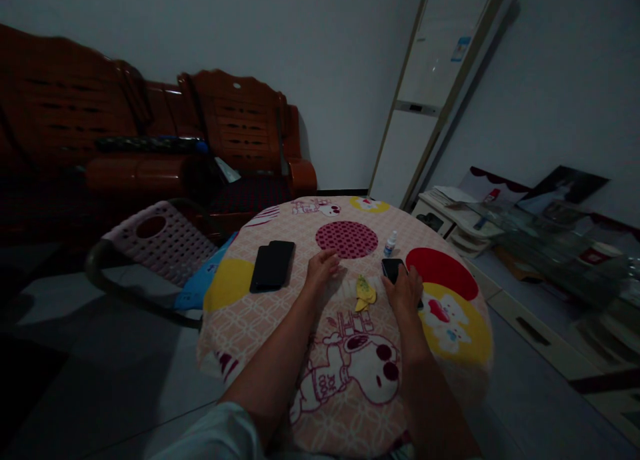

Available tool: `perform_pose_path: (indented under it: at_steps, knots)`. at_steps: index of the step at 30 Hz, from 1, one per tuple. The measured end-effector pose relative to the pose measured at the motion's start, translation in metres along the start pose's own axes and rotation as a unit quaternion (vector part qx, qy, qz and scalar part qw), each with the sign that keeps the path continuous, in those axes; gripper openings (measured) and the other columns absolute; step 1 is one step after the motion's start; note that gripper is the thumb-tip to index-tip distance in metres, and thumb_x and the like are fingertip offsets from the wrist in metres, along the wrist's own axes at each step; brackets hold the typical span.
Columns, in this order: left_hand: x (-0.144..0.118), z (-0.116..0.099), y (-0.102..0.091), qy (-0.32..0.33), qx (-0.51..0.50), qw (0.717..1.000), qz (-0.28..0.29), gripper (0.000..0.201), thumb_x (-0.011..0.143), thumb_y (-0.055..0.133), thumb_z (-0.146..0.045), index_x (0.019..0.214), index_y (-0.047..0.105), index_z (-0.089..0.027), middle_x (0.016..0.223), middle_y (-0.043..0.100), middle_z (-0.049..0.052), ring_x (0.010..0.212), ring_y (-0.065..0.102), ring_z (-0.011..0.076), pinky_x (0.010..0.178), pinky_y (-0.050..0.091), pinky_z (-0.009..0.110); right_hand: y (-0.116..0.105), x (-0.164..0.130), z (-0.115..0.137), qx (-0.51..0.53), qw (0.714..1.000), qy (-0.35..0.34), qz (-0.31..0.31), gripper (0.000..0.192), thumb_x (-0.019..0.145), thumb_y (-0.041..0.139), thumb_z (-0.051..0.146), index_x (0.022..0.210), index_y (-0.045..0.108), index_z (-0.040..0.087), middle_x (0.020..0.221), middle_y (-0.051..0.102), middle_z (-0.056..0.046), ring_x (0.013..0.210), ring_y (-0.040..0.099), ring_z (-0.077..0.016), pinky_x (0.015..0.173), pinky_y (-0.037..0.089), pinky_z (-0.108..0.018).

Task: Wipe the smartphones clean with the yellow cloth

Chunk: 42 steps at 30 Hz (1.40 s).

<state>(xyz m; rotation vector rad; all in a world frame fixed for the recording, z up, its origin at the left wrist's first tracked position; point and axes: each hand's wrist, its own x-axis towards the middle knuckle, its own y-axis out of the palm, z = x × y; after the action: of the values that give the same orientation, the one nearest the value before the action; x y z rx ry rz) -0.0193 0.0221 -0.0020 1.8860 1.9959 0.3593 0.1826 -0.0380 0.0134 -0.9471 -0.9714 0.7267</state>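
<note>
A round table (260, 313) carries a pink cartoon-print cloth. My left hand (321, 267) rests on the cloth with fingers loosely curled, holding nothing. My right hand (406, 290) lies on a dark phone (391, 268), fingers over its near end. Between the hands sits a small yellow cloth or wrapper (365, 292). A small white dropper bottle (390, 244) stands upright just beyond the phone. Two dark phones (271, 265) lie side by side to the left of my left hand.
A pink perforated plastic chair (160, 240) stands left of the table, with a dark red wooden sofa (150, 133) behind it. A tall white air conditioner (425, 107) stands at the back. A low glass-topped cabinet (530, 240) with papers runs along the right wall.
</note>
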Motion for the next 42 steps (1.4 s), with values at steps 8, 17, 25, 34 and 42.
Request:
perform_pose_path:
  at_steps: [8, 17, 25, 34, 42]
  knots:
    - [0.006, -0.027, -0.029, 0.199, 0.336, 0.912, -0.125, 0.034, 0.077, 0.057, -0.014, 0.110, 0.061, -0.021, 0.114, 0.060, 0.010, 0.110, 0.053, 0.0231, 0.100, 0.037, 0.041, 0.014, -0.012, 0.021, 0.170, 0.968, -0.184, 0.030, 0.026, 0.087, 0.048, 0.023, 0.094, 0.069, 0.010, 0.087, 0.068, -0.012, 0.080, 0.061, -0.0189, 0.075, 0.043, -0.026]
    - [0.000, -0.060, -0.077, 0.114, 0.618, 0.728, -0.275, 0.054, 0.079, 0.057, -0.029, 0.128, 0.050, -0.009, 0.126, 0.051, 0.023, 0.118, 0.043, 0.0392, 0.097, 0.030, 0.054, 0.009, -0.021, 0.027, 0.061, 0.978, -0.169, 0.105, 0.028, 0.084, 0.060, 0.037, 0.093, 0.069, 0.013, 0.089, 0.068, -0.012, 0.082, 0.062, -0.0197, 0.072, 0.039, -0.025]
    - [-0.002, -0.068, -0.082, 0.051, 0.660, 0.695, -0.281, 0.055, 0.075, 0.061, -0.044, 0.122, 0.054, -0.017, 0.120, 0.052, 0.020, 0.113, 0.043, 0.0393, 0.089, 0.035, 0.051, 0.010, -0.027, 0.034, 0.030, 0.979, -0.158, 0.126, 0.028, 0.082, 0.064, 0.037, 0.098, 0.067, 0.014, 0.096, 0.066, -0.011, 0.092, 0.061, -0.0209, 0.077, 0.040, -0.026]
    - [-0.001, -0.075, -0.079, 0.014, 0.683, 0.669, -0.291, 0.062, 0.069, 0.066, -0.051, 0.121, 0.054, -0.020, 0.117, 0.056, 0.018, 0.111, 0.049, 0.0357, 0.089, 0.037, 0.047, 0.011, -0.028, 0.035, 0.072, 0.974, -0.174, 0.129, 0.020, 0.079, 0.066, 0.027, 0.096, 0.067, 0.016, 0.095, 0.067, -0.008, 0.090, 0.061, -0.0177, 0.077, 0.039, -0.023]
    - [-0.005, -0.069, -0.070, 0.032, 0.720, 0.652, -0.237, 0.065, 0.070, 0.064, -0.053, 0.126, 0.051, -0.021, 0.120, 0.052, 0.018, 0.111, 0.048, 0.0361, 0.088, 0.037, 0.046, 0.009, -0.028, 0.034, 0.044, 0.979, -0.147, 0.137, 0.022, 0.080, 0.065, 0.032, 0.097, 0.068, 0.018, 0.097, 0.069, -0.009, 0.091, 0.062, -0.0185, 0.076, 0.038, -0.024]
